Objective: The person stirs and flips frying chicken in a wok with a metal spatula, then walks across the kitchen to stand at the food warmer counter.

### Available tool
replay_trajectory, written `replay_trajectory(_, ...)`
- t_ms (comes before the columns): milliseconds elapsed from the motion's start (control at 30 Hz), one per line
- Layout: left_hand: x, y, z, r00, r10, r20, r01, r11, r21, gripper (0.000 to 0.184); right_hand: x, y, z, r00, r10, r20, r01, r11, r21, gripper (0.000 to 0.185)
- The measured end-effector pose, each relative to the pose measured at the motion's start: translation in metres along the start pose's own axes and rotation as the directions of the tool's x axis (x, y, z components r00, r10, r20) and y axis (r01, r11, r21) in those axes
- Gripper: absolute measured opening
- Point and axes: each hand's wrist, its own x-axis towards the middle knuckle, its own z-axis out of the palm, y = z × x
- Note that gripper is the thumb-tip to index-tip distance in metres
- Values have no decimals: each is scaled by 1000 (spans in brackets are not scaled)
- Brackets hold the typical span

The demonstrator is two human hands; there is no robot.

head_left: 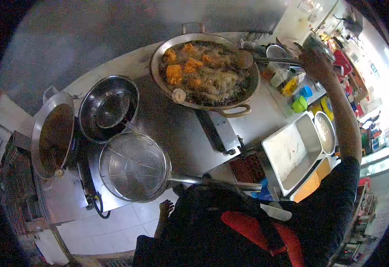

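My right hand [312, 66] is closed around the long handle of a wok spatula [245, 58], whose blade rests at the right side of a large wok [155, 71]. Dark, bubbling oil fills the wok, and orange-brown fried pieces [174, 74] float mostly on its left side. Paler foam covers the middle and right of the oil. My left hand [167, 206] hangs low beside my body, its fingers slightly apart with nothing seen in them. Closest to that hand is a big round wire strainer [134, 167], its handle pointing right.
Left of the strainer sit a dark metal bowl [85, 111] with a small sieve [113, 111] inside, and a second wok [71, 124] of brownish liquid. At right are a white-dusted rectangular tray [312, 138], a bowl of pale contents [324, 132] and green [300, 104] and blue cups [306, 91].
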Motion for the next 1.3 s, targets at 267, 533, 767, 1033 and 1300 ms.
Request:
replay_trajectory(267,-20,-13,5,960,-280,-2,259,889,-378,31,42,16,106,888,-431,160,386,888,250,23)
replay_trajectory(533,-11,-75,7,865,-455,-214,383,872,-304,29,63,-40,151,823,-538,183,297,682,668,23)
replay_trajectory(767,-14,-61,30,938,-339,-65,285,867,-409,32,68,-74,190,865,-303,400,-168,576,800,18)
replay_trajectory(1033,-17,-61,45,981,-155,-119,112,946,-305,25,44,-67,220,954,-285,97,70,523,850,22)
replay_trajectory(1300,6,-90,15,978,208,13,-196,897,396,24,-16,-37,202,931,-273,245,-121,402,908,19)
